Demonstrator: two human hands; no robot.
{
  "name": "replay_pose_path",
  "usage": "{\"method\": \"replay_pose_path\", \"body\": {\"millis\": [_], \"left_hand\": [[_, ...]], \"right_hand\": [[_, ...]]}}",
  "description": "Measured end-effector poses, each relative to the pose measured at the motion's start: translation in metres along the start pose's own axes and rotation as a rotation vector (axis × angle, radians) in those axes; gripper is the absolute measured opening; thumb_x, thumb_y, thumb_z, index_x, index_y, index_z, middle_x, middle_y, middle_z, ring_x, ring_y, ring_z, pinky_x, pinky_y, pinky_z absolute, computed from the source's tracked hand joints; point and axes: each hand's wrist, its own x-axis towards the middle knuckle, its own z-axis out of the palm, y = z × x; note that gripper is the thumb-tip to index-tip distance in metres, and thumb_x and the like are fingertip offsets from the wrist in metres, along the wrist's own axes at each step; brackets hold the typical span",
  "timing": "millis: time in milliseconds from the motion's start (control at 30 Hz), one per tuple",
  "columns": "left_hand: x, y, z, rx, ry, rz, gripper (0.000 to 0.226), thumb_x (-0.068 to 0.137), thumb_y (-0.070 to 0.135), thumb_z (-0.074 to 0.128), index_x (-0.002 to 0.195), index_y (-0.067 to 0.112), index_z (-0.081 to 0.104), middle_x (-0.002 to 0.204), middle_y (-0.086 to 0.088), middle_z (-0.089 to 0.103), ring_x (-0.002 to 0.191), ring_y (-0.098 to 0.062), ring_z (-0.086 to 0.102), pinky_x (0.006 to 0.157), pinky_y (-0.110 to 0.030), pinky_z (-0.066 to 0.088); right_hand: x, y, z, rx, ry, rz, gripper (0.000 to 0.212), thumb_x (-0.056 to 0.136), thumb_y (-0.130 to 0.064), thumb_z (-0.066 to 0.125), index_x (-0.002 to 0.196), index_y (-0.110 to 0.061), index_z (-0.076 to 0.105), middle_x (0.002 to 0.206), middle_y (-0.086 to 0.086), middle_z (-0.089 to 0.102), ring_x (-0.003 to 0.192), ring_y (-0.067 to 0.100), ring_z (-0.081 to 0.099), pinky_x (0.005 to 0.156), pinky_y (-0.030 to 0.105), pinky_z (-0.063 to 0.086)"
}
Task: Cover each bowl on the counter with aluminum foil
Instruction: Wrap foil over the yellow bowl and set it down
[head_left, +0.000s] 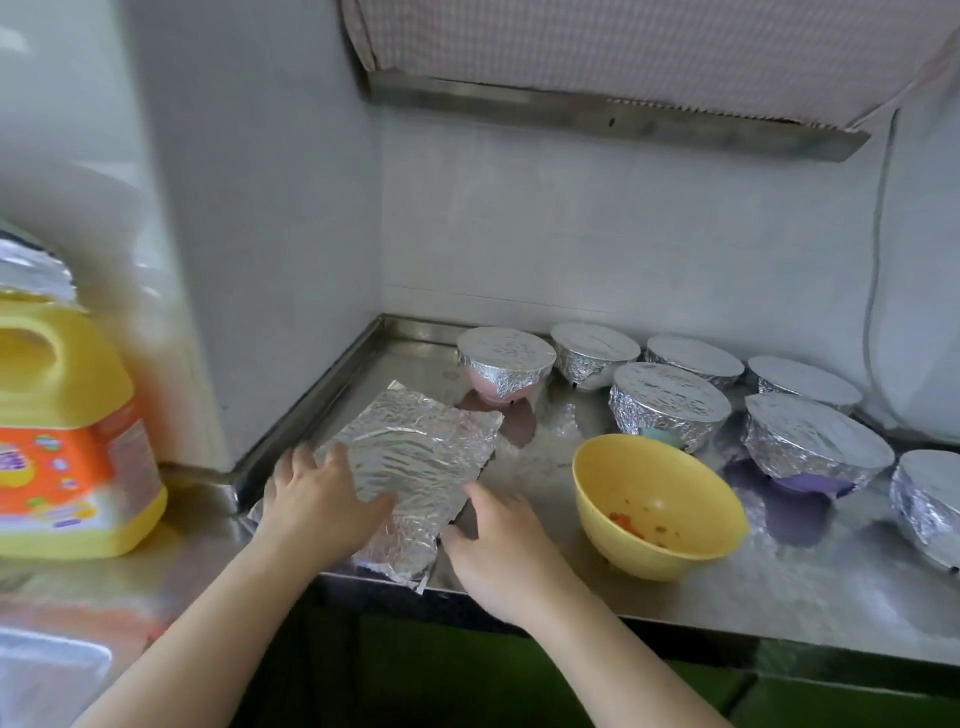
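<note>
Head view: stainless steel counter with a raised lip along its left and far edges, tucked into a corner of grey walls; underside of a hood overhead, a cord hanging down the wall at right. Yellow detergent jug sits on a lower surface at left, outside the lip. Crinkled foil sheet lies flat at near left of the counter, its near corner overhanging the front edge. Left hand rests on the sheet's left part, fingers spread and straight. Right hand is at the sheet's right edge, fingers loosely extended; can't tell whether it's pinching the foil. Uncovered yellow bowl just right of that hand, near the front edge, food bits inside. Seven foil-covered bowls fill the far and right counter, e.g. a pink one and a purple one. Bare steel shows between sheet and pink bowl, and in front of the yellow bowl.
</note>
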Motion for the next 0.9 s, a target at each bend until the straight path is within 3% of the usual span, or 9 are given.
{"method": "replay_pose_path", "body": {"millis": [200, 300, 367, 400, 467, 600, 733, 833, 900], "left_hand": [[0.014, -0.010, -0.007, -0.176, 0.074, -0.070, 0.076, 0.091, 0.058, 0.066, 0.145, 0.009, 0.043, 0.140, -0.020, 0.053, 0.129, -0.041, 0.048, 0.104, -0.046, 0.045], [0.017, -0.014, -0.016, -0.328, 0.072, -0.074, 0.040, 0.091, 0.043, 0.072, 0.100, 0.005, 0.061, 0.084, -0.006, 0.064, 0.075, -0.023, 0.060, 0.063, -0.032, 0.045], [0.016, -0.017, -0.018, -0.411, 0.010, -0.084, 0.034, 0.093, 0.031, 0.071, 0.071, 0.008, 0.058, 0.055, 0.002, 0.050, 0.050, -0.016, 0.047, 0.053, -0.028, 0.036], [0.015, -0.018, -0.020, -0.427, -0.011, -0.087, 0.034, 0.093, 0.027, 0.070, 0.068, 0.006, 0.061, 0.051, 0.002, 0.048, 0.046, -0.016, 0.045, 0.052, -0.027, 0.037], [0.013, -0.020, -0.023, -0.435, 0.019, -0.083, 0.027, 0.095, 0.024, 0.067, 0.078, 0.004, 0.072, 0.052, 0.000, 0.055, 0.047, -0.017, 0.049, 0.053, -0.027, 0.042], [0.003, -0.013, -0.033, -0.568, 0.084, -0.057, 0.013, 0.097, 0.017, 0.067, 0.089, 0.010, 0.074, 0.071, -0.006, 0.069, 0.059, -0.023, 0.059, 0.054, -0.027, 0.044], [-0.007, -0.013, -0.051, -0.859, 0.084, -0.056, 0.010, 0.094, 0.011, 0.072, 0.087, 0.013, 0.080, 0.072, -0.005, 0.073, 0.057, -0.018, 0.059, 0.055, -0.025, 0.044], [-0.023, -0.008, -0.073, -0.950, 0.090, -0.050, 0.015, 0.094, 0.008, 0.074, 0.080, 0.009, 0.079, 0.055, -0.001, 0.066, 0.041, -0.011, 0.054, 0.042, -0.018, 0.041], [-0.039, 0.003, -0.083, -1.027, 0.077, -0.014, 0.005, 0.093, 0.008, 0.074, 0.091, 0.009, 0.079, 0.061, -0.001, 0.073, 0.043, -0.007, 0.063, 0.041, -0.014, 0.045]], "right_hand": [[0.013, 0.000, 0.013, 0.029, 0.026, -0.023, 0.054, 0.107, -0.038, 0.048, 0.159, -0.026, 0.041, 0.163, -0.005, 0.035, 0.155, 0.016, 0.019, 0.124, 0.044, 0.030], [0.013, -0.002, 0.011, 0.093, 0.049, 0.015, 0.059, 0.101, -0.033, 0.054, 0.158, -0.026, 0.040, 0.158, -0.007, 0.038, 0.150, 0.017, 0.032, 0.119, 0.044, 0.040], [0.010, -0.003, 0.008, 0.118, 0.053, 0.024, 0.061, 0.097, -0.030, 0.055, 0.156, -0.028, 0.042, 0.154, -0.008, 0.041, 0.146, 0.018, 0.039, 0.115, 0.044, 0.044], [0.008, -0.003, 0.006, 0.130, 0.050, 0.038, 0.061, 0.097, -0.030, 0.057, 0.156, -0.028, 0.042, 0.153, -0.009, 0.041, 0.143, 0.018, 0.041, 0.114, 0.043, 0.045], [0.005, -0.002, 0.004, 0.164, 0.064, 0.062, 0.062, 0.096, -0.027, 0.060, 0.155, -0.029, 0.042, 0.152, -0.009, 0.041, 0.136, 0.018, 0.050, 0.110, 0.044, 0.050], [0.002, 0.000, -0.002, 0.307, 0.133, 0.117, 0.072, 0.091, -0.019, 0.063, 0.156, -0.035, 0.037, 0.156, -0.011, 0.044, 0.133, 0.020, 0.055, 0.106, 0.049, 0.054], [-0.005, -0.002, -0.014, 0.452, 0.229, 0.177, 0.073, 0.091, -0.016, 0.066, 0.155, -0.034, 0.034, 0.141, -0.007, 0.053, 0.115, 0.016, 0.063, 0.092, 0.039, 0.061], [-0.011, -0.005, -0.035, 0.677, 0.304, 0.202, 0.061, 0.095, -0.011, 0.067, 0.147, -0.029, 0.042, 0.117, -0.012, 0.062, 0.084, 0.002, 0.063, 0.061, 0.015, 0.054], [-0.014, -0.006, -0.053, 0.840, 0.327, 0.202, 0.044, 0.094, -0.010, 0.071, 0.135, -0.021, 0.055, 0.110, -0.010, 0.068, 0.087, 0.004, 0.065, 0.063, 0.020, 0.050]]}}
